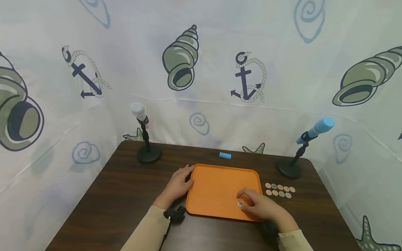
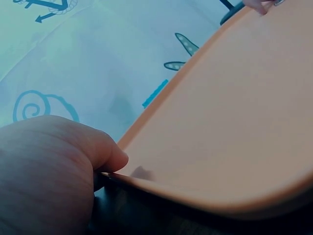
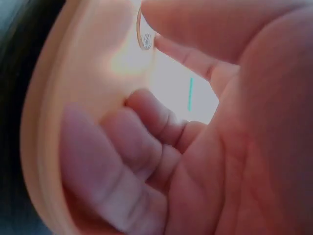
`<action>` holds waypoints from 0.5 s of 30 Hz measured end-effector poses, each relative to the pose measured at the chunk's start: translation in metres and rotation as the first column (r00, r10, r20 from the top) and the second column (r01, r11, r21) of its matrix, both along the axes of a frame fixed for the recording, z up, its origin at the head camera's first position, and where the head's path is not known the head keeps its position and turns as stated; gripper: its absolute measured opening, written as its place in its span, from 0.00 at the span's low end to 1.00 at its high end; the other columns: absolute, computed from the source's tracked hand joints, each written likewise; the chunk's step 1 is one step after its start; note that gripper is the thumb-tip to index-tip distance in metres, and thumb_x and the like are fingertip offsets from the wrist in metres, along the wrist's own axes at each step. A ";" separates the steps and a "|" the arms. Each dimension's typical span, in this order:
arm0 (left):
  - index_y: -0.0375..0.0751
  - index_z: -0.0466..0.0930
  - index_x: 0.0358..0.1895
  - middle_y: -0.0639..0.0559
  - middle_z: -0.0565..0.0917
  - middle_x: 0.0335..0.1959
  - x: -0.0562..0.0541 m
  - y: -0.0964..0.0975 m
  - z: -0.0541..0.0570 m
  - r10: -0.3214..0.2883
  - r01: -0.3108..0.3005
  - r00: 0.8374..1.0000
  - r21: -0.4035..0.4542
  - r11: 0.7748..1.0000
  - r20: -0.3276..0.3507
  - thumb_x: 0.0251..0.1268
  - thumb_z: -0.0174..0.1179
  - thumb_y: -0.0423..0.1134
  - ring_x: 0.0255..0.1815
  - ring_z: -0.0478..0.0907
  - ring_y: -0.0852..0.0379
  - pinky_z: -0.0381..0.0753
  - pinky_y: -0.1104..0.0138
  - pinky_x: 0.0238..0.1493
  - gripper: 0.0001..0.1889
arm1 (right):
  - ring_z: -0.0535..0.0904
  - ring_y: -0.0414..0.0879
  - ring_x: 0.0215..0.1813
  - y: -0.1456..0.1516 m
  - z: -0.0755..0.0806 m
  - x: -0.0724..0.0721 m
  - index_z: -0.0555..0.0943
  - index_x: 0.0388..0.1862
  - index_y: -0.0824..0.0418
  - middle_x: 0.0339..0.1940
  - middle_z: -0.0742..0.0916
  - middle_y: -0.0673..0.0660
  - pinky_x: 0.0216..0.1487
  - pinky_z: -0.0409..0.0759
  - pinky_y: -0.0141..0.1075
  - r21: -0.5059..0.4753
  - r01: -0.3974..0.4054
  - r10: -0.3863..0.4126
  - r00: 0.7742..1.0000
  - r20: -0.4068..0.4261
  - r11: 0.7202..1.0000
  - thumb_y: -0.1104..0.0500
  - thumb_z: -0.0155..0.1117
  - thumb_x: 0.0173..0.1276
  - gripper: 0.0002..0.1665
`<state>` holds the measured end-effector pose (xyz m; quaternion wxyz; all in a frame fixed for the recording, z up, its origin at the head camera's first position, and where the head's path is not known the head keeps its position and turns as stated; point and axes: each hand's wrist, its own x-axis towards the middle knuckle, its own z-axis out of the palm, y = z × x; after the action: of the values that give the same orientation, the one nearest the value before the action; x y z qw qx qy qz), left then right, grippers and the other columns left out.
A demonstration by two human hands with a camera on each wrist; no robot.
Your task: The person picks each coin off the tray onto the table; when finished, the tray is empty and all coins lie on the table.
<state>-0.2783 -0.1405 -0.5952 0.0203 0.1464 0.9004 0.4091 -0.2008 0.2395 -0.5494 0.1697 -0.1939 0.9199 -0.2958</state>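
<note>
An orange tray (image 1: pixel 220 190) with a low raised rim lies on the dark wooden table. My left hand (image 1: pixel 178 183) rests at the tray's left edge, its fingers stretched toward the back corner. In the left wrist view, the thumb (image 2: pixel 110 155) lies over the rim, and the other fingers are hidden. Over the right front part of the tray, my right hand (image 1: pixel 259 205) pinches a round silvery coin (image 1: pixel 240 203) between thumb and index finger. The right wrist view shows this coin (image 3: pixel 145 34) tilted, nearly edge-on; the remaining fingers curl loosely below it.
Several copper and silvery coins (image 1: pixel 280 187) lie in two rows right of the tray. A small blue studded block (image 1: pixel 225 155) sits behind it. Black stands hold a white round-topped cylinder (image 1: pixel 139 111) at back left and a blue one (image 1: pixel 320 129) at back right. A patterned curtain (image 1: pixel 216 76) hangs behind.
</note>
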 end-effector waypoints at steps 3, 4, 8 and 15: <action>0.48 0.68 0.85 0.46 0.70 0.85 0.001 0.002 0.004 0.007 -0.007 1.000 0.005 1.000 0.004 0.82 0.63 0.44 0.91 0.57 0.40 0.50 0.36 0.90 0.32 | 0.74 0.47 0.42 0.000 0.000 0.001 0.79 0.58 0.41 0.46 0.80 0.51 0.40 0.72 0.40 -0.004 -0.007 0.007 1.000 0.006 1.000 0.52 0.72 0.78 0.15; 0.48 0.69 0.85 0.46 0.70 0.85 0.001 0.002 0.005 0.009 -0.009 1.000 0.007 1.000 0.005 0.82 0.63 0.44 0.91 0.57 0.40 0.50 0.36 0.90 0.32 | 0.74 0.47 0.42 -0.001 0.000 0.001 0.79 0.56 0.41 0.44 0.79 0.51 0.40 0.71 0.40 -0.004 -0.009 0.009 1.000 -0.001 1.000 0.52 0.73 0.78 0.14; 0.47 0.69 0.85 0.44 0.70 0.85 0.001 0.001 0.007 0.013 -0.013 1.000 0.007 1.000 0.002 0.82 0.63 0.43 0.90 0.57 0.38 0.51 0.35 0.89 0.32 | 0.72 0.45 0.40 0.000 -0.001 -0.001 0.80 0.48 0.45 0.39 0.77 0.51 0.38 0.68 0.38 -0.021 0.004 -0.004 1.000 -0.001 1.000 0.53 0.75 0.75 0.11; 0.47 0.69 0.85 0.44 0.70 0.85 0.002 0.004 0.004 0.011 -0.011 1.000 -0.002 1.000 0.005 0.82 0.63 0.43 0.90 0.57 0.37 0.51 0.35 0.89 0.32 | 0.73 0.41 0.31 0.009 -0.007 -0.002 0.80 0.39 0.57 0.32 0.77 0.51 0.29 0.72 0.32 -0.150 0.044 -0.034 0.997 0.071 0.988 0.56 0.78 0.71 0.13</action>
<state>-0.2764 -0.1370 -0.5909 0.0207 0.1405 0.9016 0.4087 -0.2030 0.2484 -0.5565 0.1801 -0.1778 0.8920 -0.3745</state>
